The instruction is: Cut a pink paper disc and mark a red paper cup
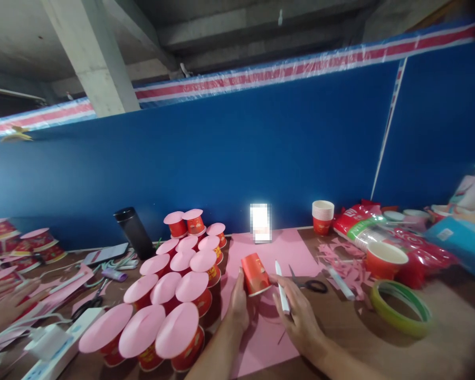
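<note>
My left hand (238,306) is closed round a red paper cup (255,274), held mouth-down and tilted over a pink paper sheet (261,338). My right hand (298,311) rests on the sheet just to the right and holds a white pen (282,287) between its fingers, the tip pointing away from me near the cup. Black-handled scissors (311,285) lie on the table just beyond my right hand.
Several red cups capped with pink paper discs (174,301) stand in rows at the left. A stack of cups (323,215), an open red cup (386,259), a green tape roll (401,309), pink scraps (344,258), a black flask (134,231) and a power strip (59,345) surround them. Another person's hand (3,306) is at far left.
</note>
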### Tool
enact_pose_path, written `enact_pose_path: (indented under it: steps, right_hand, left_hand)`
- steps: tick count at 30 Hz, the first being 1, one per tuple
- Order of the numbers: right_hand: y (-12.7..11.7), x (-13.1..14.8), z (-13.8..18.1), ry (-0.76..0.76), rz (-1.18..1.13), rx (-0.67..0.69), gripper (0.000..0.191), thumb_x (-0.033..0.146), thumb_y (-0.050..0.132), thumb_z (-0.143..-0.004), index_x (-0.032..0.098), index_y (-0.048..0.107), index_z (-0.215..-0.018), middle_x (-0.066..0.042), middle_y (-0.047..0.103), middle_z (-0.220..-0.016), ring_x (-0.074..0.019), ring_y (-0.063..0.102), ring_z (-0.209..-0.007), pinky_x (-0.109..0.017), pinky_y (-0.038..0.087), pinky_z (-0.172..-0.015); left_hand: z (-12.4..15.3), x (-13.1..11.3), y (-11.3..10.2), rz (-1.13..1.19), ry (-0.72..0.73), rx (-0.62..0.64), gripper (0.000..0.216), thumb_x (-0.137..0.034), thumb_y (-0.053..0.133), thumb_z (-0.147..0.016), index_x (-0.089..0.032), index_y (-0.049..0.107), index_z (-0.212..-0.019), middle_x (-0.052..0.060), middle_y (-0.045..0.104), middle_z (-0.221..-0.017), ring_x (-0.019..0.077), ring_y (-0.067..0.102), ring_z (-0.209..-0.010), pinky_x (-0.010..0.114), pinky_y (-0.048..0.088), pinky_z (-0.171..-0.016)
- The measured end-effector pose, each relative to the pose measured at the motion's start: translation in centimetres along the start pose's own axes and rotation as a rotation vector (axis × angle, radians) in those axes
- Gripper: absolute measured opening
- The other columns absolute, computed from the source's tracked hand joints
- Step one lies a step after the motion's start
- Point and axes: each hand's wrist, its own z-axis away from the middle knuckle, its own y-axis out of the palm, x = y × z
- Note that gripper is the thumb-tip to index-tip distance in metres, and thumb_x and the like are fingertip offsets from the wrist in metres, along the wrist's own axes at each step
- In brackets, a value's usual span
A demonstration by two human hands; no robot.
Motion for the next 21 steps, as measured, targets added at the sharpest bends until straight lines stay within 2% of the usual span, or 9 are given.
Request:
enact_pose_path:
  steps: [10,16,21]
  right_hand:
    - [-0.22,-0.47,-0.33,0.045,0.007,0.015,0.036,0.015,0.045,-0.089,0.021,0.049,-0.124,-0.012,0.062,-0.116,-0.024,0.059,-0.107,-0.04,0.051,-0.091]
    - [-0.1,-0.39,-0.27,0.029,-0.002,0.006,0.038,0.016,0.044,-0.089,0.02,0.049,-0.126,-0.012,0.062,-0.116,-0.0229,0.06,-0.106,-0.038,0.051,-0.09]
    - [-0.04,-0.65,-0.1,0.06,-0.012,0.023,0.035,0.016,0.045,-0.089,0.021,0.051,-0.122,-0.01,0.062,-0.116,-0.0226,0.059,-0.108,-0.036,0.051,-0.092]
  left_hand:
    - [-0.02,0.3,-0.22,-0.006,-0.002,0.114,0.039,-0.046,0.056,-0.083,-0.012,0.066,-0.099,0.011,0.071,-0.084,0.0258,0.067,-0.086,0.036,0.053,-0.077]
    - [-0.2,0.33,-0.23,0.012,-0.038,0.046,0.041,-0.047,0.054,-0.084,-0.01,0.065,-0.1,0.011,0.071,-0.087,0.0253,0.067,-0.086,0.035,0.053,-0.077]
    - [-0.13,0.22,-0.23,0.026,-0.044,0.069,0.042,-0.046,0.056,-0.083,-0.01,0.065,-0.103,0.011,0.072,-0.089,0.0258,0.067,-0.088,0.035,0.051,-0.081]
